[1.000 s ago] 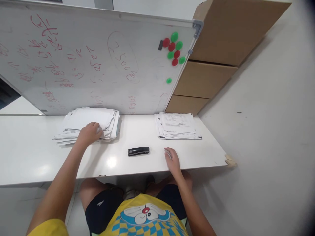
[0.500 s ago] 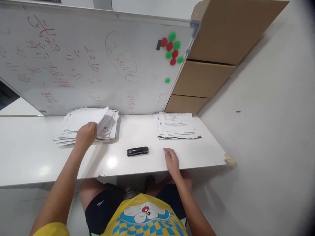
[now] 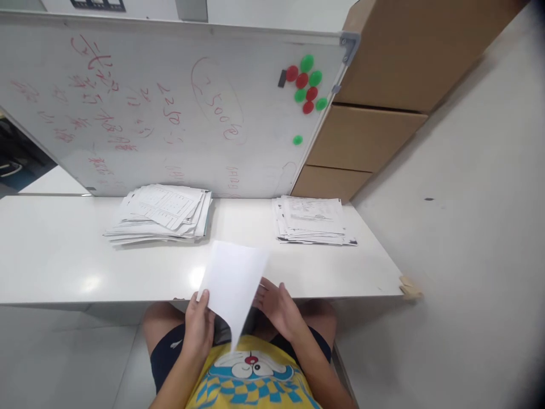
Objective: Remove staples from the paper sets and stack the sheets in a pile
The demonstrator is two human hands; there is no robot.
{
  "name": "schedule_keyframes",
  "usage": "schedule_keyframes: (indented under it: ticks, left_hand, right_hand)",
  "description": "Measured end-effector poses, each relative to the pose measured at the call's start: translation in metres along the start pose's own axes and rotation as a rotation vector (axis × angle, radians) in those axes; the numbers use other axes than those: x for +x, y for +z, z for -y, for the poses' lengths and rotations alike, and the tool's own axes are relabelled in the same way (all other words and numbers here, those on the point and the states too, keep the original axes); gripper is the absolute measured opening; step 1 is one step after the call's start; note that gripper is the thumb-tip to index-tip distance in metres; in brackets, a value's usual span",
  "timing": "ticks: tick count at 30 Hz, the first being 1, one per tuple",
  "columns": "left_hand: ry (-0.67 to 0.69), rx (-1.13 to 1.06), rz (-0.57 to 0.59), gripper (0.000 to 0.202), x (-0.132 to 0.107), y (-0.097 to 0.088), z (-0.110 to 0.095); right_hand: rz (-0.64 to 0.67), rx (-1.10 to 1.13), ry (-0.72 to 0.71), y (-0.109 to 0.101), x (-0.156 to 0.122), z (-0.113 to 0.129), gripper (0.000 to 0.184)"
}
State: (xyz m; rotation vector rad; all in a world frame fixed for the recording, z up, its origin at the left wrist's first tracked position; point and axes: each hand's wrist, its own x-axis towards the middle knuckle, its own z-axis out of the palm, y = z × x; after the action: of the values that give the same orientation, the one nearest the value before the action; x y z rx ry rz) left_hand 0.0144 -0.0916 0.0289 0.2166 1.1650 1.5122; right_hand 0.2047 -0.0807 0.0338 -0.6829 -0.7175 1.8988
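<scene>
Left hand (image 3: 199, 325): closed in a pinch, thumb on the upper face, at the left edge of a single sheet of paper (image 3: 233, 278).

Right hand (image 3: 279, 308): partly open, fingers loosely spread, at the right edge of the same sheet; whether the fingertips touch it cannot be told.

Sheet of paper: white, no print visible on the face shown; held aslant across the near edge of the worktop (image 3: 63, 250), its near corner pointing down over the yellow shirt (image 3: 251, 392), which bears a cartoon face and blue checks.

Left paper stack (image 3: 164, 210): far left of the sheet, on the worktop, against the foot of the whiteboard; thick, edges uneven, top page printed and lying askew.

Right paper stack (image 3: 315, 218): far right of the sheet, on the worktop; thinner, printed page uppermost, edges fanned a little.

Whiteboard (image 3: 255, 68): along the far side, red handwriting, one entry ringed. Near its right end, four red magnets (image 3: 292, 73), five green magnets (image 3: 306, 62), one of the green set apart nearer, and a small black rectangle (image 3: 282, 78).

Cardboard boxes (image 3: 374, 133): three showing, brown, far right, just beside the whiteboard's end.

Wall (image 3: 477, 216): pale, right side, with a small dark mark.
</scene>
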Motion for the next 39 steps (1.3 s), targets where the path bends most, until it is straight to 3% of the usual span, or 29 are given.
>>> schedule_keyframes:
  ticks: [5, 9, 13, 18, 21, 24, 30, 34, 39]
  left_hand:
    - [0.127, 0.214, -0.016, 0.037, -0.007, -0.017, 0.021]
    - [0.277, 0.411, -0.008, 0.036, 0.003, -0.02, 0.032]
    - [0.347, 0.442, 0.074, 0.037, 0.009, -0.015, 0.037]
    - [0.442, 0.49, 0.209, 0.044, 0.014, 0.007, 0.031]
    - [0.52, 0.588, 0.32, 0.055, 0.025, 0.019, 0.031]
    - [0.499, 0.677, 0.424, 0.049, 0.037, 0.024, 0.037]
    - [0.414, 0.723, 0.51, 0.038, 0.048, 0.03, 0.035]
    - [0.454, 0.839, 0.649, 0.029, 0.052, 0.027, 0.027]
    - [0.448, 0.895, 0.662, 0.03, 0.054, 0.016, 0.036]
  right_hand:
    - [-0.311, 0.07, 0.05, -0.024, -0.014, -0.005, 0.056]
    - [-0.433, 0.061, -0.019, -0.039, -0.009, 0.0, 0.059]
    - [-0.533, -0.235, -0.157, -0.051, -0.008, 0.015, 0.054]
    - [-0.681, -0.603, -0.34, -0.064, -0.008, 0.033, 0.045]
    - [-0.625, -0.642, -0.403, -0.07, -0.005, 0.034, 0.039]
    - [-0.569, -0.669, -0.468, -0.076, -0.003, 0.029, 0.045]
    - [-0.658, -0.667, -0.457, -0.093, -0.004, 0.025, 0.038]
    - [-0.611, -0.758, -0.402, -0.111, -0.007, 0.031, 0.031]
    - [-0.634, -0.794, -0.446, -0.119, -0.014, 0.029, 0.031]
